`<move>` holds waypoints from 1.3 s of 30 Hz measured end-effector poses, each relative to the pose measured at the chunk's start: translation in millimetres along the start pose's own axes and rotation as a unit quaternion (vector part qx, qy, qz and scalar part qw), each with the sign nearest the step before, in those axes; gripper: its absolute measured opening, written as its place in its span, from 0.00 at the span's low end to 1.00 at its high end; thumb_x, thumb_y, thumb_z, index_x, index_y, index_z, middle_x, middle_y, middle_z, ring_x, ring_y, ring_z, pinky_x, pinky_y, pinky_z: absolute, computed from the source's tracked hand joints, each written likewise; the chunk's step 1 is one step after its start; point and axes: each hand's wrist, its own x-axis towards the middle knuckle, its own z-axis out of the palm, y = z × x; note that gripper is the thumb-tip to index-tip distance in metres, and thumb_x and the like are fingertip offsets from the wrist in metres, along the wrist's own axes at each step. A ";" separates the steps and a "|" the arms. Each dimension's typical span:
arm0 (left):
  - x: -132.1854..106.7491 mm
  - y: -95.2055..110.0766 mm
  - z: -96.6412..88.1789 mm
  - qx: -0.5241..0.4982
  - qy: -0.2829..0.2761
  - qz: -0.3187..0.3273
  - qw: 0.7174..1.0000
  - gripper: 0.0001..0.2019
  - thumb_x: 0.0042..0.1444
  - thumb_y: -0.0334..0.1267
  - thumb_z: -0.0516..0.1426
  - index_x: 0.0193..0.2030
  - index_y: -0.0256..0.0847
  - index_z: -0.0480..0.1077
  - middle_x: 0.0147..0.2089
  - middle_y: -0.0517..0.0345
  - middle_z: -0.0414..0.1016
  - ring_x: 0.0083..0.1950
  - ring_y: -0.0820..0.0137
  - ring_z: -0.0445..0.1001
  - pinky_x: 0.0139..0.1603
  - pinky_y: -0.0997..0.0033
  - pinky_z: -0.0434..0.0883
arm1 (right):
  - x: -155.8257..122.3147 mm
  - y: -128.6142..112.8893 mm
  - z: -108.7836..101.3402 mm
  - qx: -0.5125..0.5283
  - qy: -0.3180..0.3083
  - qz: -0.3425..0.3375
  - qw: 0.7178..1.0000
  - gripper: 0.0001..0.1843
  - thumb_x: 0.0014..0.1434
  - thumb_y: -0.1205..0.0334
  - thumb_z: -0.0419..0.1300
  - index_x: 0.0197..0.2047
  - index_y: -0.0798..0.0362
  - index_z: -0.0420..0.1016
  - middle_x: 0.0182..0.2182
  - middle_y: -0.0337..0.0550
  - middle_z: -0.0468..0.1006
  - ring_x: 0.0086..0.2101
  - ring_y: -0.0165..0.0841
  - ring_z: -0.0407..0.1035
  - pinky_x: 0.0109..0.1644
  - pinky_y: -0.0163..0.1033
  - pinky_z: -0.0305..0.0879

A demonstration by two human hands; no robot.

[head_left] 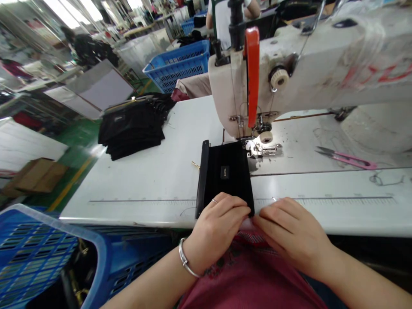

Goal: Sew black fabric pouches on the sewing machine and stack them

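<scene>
I see room on the tabletop [141,180] left of the left hand [215,225]; beyond its fingers a sewing machine [317,79] blocks.

From the wearer's head, the one view looks forward and down, close above the hands [216,223]. It faces across the desk [154,178], the sewing machine [309,79] near at right, the floor [73,148] farther off at left.

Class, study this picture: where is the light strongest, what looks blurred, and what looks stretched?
Head view: brightest at the upper-left windows and the sewing machine's lit presser foot area; head view: cardboard box blurred, black pouch crisper; head view: lower-left blue basket seemingly stretched toward the corner.
</scene>
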 end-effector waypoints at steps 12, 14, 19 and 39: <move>-5.8 -1.5 3.1 0.046 -0.022 0.032 0.998 0.13 0.67 0.25 0.52 0.54 0.39 0.71 0.49 0.51 0.78 0.50 0.67 0.73 0.54 0.62 0.75 | -2.0 -0.1 -4.3 0.024 0.004 -0.007 1.000 0.11 0.64 0.73 0.58 0.50 0.59 0.74 0.39 0.48 0.77 0.38 0.39 0.66 0.41 0.47 0.65; -4.5 -1.8 1.8 0.039 -0.027 0.032 0.998 0.13 0.66 0.25 0.53 0.53 0.39 0.72 0.49 0.52 0.78 0.50 0.67 0.74 0.54 0.63 0.75 | -3.4 0.0 -6.2 0.042 -0.004 0.000 0.999 0.11 0.64 0.72 0.58 0.49 0.59 0.75 0.40 0.48 0.78 0.39 0.38 0.67 0.42 0.47 0.66; -4.5 -4.2 0.6 0.022 -0.026 0.042 0.999 0.14 0.65 0.22 0.53 0.53 0.38 0.72 0.50 0.51 0.77 0.50 0.68 0.74 0.55 0.64 0.74 | -7.2 -0.3 -11.1 0.084 -0.006 0.020 0.996 0.12 0.63 0.73 0.59 0.50 0.58 0.75 0.44 0.49 0.78 0.43 0.38 0.68 0.46 0.46 0.67; 43.8 -17.0 -28.0 0.216 -0.146 0.094 0.961 0.18 0.71 0.38 0.51 0.62 0.32 0.67 0.66 0.47 0.69 0.68 0.59 0.65 0.70 0.56 0.65 | 13.0 -3.2 -8.8 -0.015 -0.001 0.007 1.000 0.15 0.70 0.68 0.50 0.47 0.56 0.78 0.49 0.45 0.81 0.41 0.38 0.70 0.42 0.44 0.68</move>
